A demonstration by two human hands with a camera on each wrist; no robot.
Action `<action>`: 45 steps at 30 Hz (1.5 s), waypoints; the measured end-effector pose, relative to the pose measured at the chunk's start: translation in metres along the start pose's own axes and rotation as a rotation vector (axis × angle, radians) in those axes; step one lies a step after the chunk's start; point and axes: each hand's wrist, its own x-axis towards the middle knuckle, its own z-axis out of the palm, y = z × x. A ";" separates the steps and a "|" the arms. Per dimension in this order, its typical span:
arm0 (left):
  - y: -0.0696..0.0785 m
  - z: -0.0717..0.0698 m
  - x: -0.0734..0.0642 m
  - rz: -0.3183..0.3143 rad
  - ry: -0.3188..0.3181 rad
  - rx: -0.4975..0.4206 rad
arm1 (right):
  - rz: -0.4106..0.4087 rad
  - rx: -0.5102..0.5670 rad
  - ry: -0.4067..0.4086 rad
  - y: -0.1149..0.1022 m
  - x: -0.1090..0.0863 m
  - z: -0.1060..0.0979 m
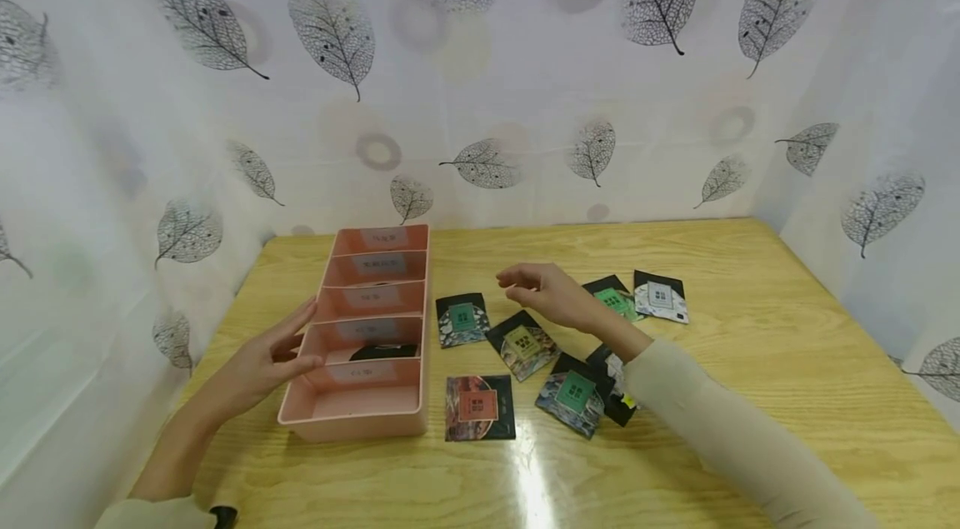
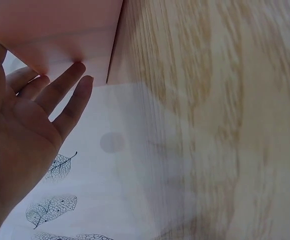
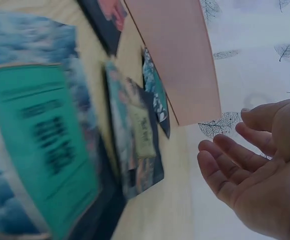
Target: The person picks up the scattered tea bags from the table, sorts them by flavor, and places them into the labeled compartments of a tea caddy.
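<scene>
A pink divided box (image 1: pixel 424 346) stands lengthwise on the table, a pale label in each compartment. Something black (image 1: pixel 384 351) lies in the second compartment from the front. My left hand (image 1: pixel 258 366) rests its fingertips against the box's left side, fingers fairly straight; in the left wrist view the fingers (image 2: pixel 60 92) touch the pink wall. My right hand (image 1: pixel 551 296) hovers above the packets with loosely bent fingers, holding nothing. Nearest below it are a packet with a yellow label (image 1: pixel 522 343) and one with a teal label (image 1: pixel 462 319).
A packet with a red label (image 1: pixel 480 407) lies right of the box's front. Another green-labelled packet (image 1: pixel 574 394) overlaps a black packet (image 1: pixel 613 383). Farther back are a bright green-labelled packet (image 1: pixel 611 297) and a white-labelled one (image 1: pixel 661 296). A leaf-print curtain (image 1: pixel 495 96) surrounds the wooden table (image 1: pixel 750 329).
</scene>
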 end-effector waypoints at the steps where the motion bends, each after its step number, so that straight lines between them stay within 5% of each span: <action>1: 0.000 0.000 0.000 0.000 0.001 -0.002 | 0.014 -0.002 -0.002 0.001 -0.004 0.000; 16: 0.001 0.001 -0.002 -0.008 -0.002 -0.010 | 0.109 -0.032 0.027 0.011 -0.035 0.014; 32: 0.000 0.002 -0.002 -0.013 0.013 -0.002 | 0.361 -0.403 0.053 -0.008 -0.043 0.047; 37: 0.001 0.002 -0.003 -0.019 0.016 0.002 | 0.319 -0.495 0.029 -0.010 -0.040 0.050; 45: 0.002 0.002 -0.004 -0.017 0.018 0.014 | 0.177 -0.498 -0.070 -0.008 -0.036 0.041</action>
